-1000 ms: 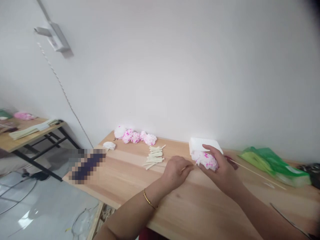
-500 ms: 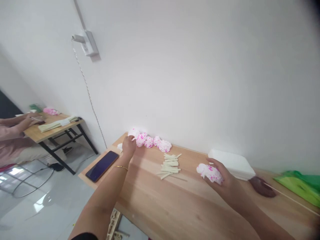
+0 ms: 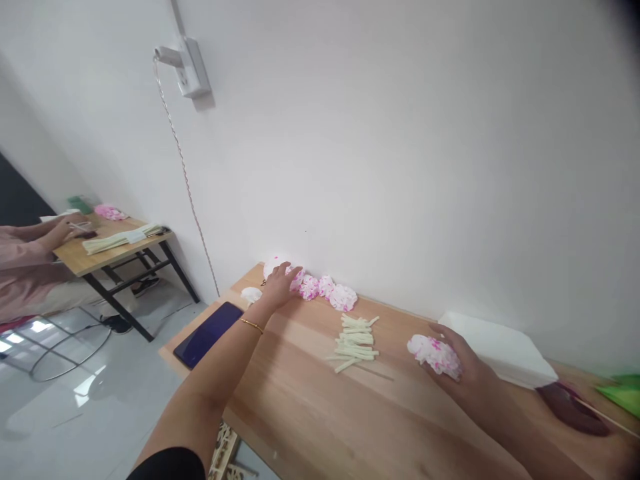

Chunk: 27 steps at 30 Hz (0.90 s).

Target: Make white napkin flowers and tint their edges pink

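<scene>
At the back left corner of the wooden table (image 3: 310, 400), my left hand (image 3: 279, 287) reaches over a row of crumpled white-and-pink paper flowers (image 3: 343, 298) set against the wall. Its fingers are spread over the flowers at the left end, partly hiding them; whether they touch is unclear. My right hand (image 3: 465, 363) curls around another white-and-pink paper flower (image 3: 434, 355), held a little above the table's right half. Between my hands lies a loose pile of short pale-yellow strips (image 3: 356, 341). Beside my left wrist is a small white crumpled piece (image 3: 251, 294).
A phone (image 3: 207, 333) lies at the left edge. Behind my right hand sits a stack of white sheets (image 3: 500, 348), with a dark red item (image 3: 573, 408), a thin stick and a green packet (image 3: 623, 395) further right. Another person (image 3: 30, 267) sits at a second table (image 3: 75, 257).
My left hand has shifted right along the flower row and its fingers have spread. My right hand still holds its flower. The view has tilted slightly.
</scene>
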{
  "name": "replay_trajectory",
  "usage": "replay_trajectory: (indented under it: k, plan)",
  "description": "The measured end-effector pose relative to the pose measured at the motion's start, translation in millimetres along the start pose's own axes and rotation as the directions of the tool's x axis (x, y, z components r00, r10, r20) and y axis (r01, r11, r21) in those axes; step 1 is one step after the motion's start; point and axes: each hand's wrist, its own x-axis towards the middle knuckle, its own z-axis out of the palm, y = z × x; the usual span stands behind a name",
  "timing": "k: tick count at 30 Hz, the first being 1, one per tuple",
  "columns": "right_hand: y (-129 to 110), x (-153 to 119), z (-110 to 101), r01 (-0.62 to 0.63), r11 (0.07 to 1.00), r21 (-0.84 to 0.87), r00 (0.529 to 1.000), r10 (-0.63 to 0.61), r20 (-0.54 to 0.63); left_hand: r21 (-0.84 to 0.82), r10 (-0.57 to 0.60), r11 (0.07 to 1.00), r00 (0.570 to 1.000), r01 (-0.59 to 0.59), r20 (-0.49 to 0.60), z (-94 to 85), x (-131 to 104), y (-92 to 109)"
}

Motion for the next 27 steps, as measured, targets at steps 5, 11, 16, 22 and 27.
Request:
replay_trajectory:
  k: [5,11,16,22,27]
  plan:
    - [-14,6,0,0.021,1.0,0.024,1.0,-0.02,-0.011,0.106,0.005,0.994,0.999,-0.001,-0.04,-1.8,-3,21]
    - [-22,6,3,0.035,0.998,0.061,0.999,-0.037,0.031,0.116,0.163,0.979,0.985,-0.169,0.061,10.0,11,64]
    - [-19,16,9,0.066,0.997,0.026,0.995,-0.068,0.071,0.11,0.207,0.969,0.972,-0.219,0.114,26.0,35,82]
    - [-19,50,13,0.117,0.993,-0.025,0.989,-0.114,0.098,0.086,0.18,0.978,0.976,-0.191,0.121,28.5,49,80]
    - [-6,87,30,0.209,0.963,-0.17,0.971,-0.184,0.15,0.04,0.053,0.998,0.998,-0.052,-0.028,12.3,37,63]
